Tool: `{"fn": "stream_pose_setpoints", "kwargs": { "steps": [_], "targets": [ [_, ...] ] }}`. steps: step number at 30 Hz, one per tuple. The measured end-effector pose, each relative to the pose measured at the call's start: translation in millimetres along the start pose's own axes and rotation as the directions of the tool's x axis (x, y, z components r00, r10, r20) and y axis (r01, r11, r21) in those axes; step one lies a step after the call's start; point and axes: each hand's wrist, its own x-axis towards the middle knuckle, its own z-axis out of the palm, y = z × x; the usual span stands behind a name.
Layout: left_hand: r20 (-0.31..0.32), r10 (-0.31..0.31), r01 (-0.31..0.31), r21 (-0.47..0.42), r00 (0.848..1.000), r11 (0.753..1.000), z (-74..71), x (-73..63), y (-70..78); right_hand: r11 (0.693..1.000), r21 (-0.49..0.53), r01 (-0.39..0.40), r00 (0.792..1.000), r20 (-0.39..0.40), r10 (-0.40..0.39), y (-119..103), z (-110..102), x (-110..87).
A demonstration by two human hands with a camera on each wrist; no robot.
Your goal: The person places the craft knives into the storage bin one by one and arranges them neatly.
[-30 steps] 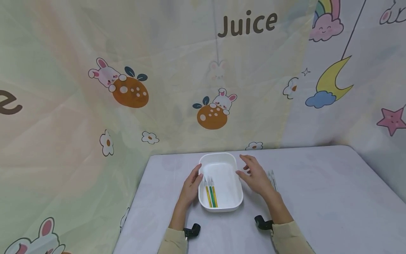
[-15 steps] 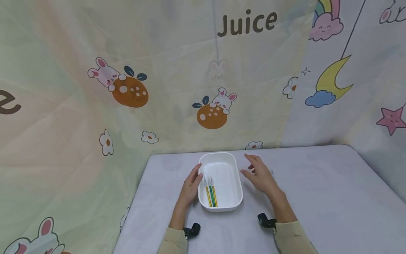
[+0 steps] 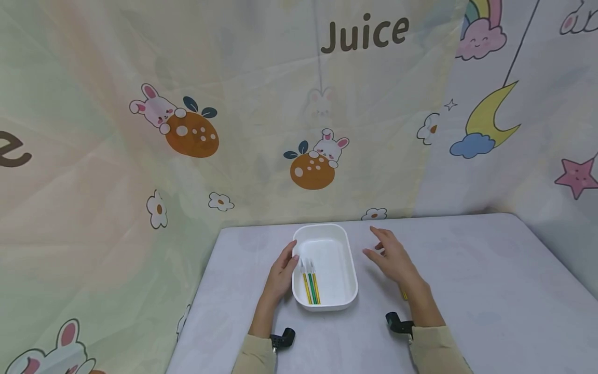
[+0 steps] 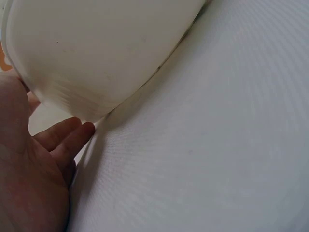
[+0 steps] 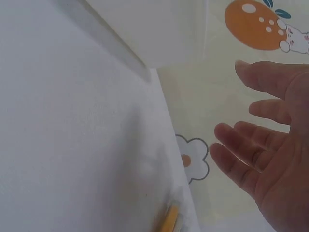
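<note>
A white rectangular tray [image 3: 345, 270] stands on the table, long side pointing away from me. Along its left side lie three slim sticks [image 3: 310, 288], two yellow and one green, with pale pointed tips like paintbrushes. My left hand [image 3: 279, 275] holds the tray's left side, thumb over the rim; in the left wrist view its fingers [image 4: 72, 140] touch the outer wall. My right hand [image 3: 392, 259] hovers right of the tray, apart from it, with loosely bent fingers and nothing in them. Below it, partly hidden by the wrist, lies a yellow stick [image 3: 403, 294], blurred in the right wrist view.
A white cloth-covered table [image 3: 490, 291] extends to the right of my right arm. Behind it hangs a printed curtain [image 3: 252, 130] with rabbits and flowers, close to the table's back edge. Black wrist cameras [image 3: 283, 338] sit on both wrists.
My right hand has moved to the right, away from the tray's edge. The sticks beside it, whose tips showed earlier, are now mostly covered by the hand and wrist. My left hand and the tray stay put.
</note>
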Motion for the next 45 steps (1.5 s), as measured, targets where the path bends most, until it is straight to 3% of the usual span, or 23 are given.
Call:
{"fn": "stream_pose_setpoints", "kwargs": {
  "steps": [19,28,45],
  "targets": [
    [0.004,-0.002,0.002,-0.005,1.0,1.0,-0.3,-1.0,-0.6,0.996,-0.042,-0.08,0.994,0.075,0.083,15.5,-15.1,-1.8],
    [0.004,-0.002,0.002,0.003,1.0,1.0,-0.7,-0.2,-0.8,0.996,-0.064,-0.056,0.996,0.061,0.06,19.6,-19.9,-4.6],
    [-0.004,0.013,-0.013,-0.015,1.0,1.0,0.1,-1.8,0.9,0.983,-0.1,-0.153,0.982,0.097,0.162,22.4,-25.3,-6.9]
  ]
}}
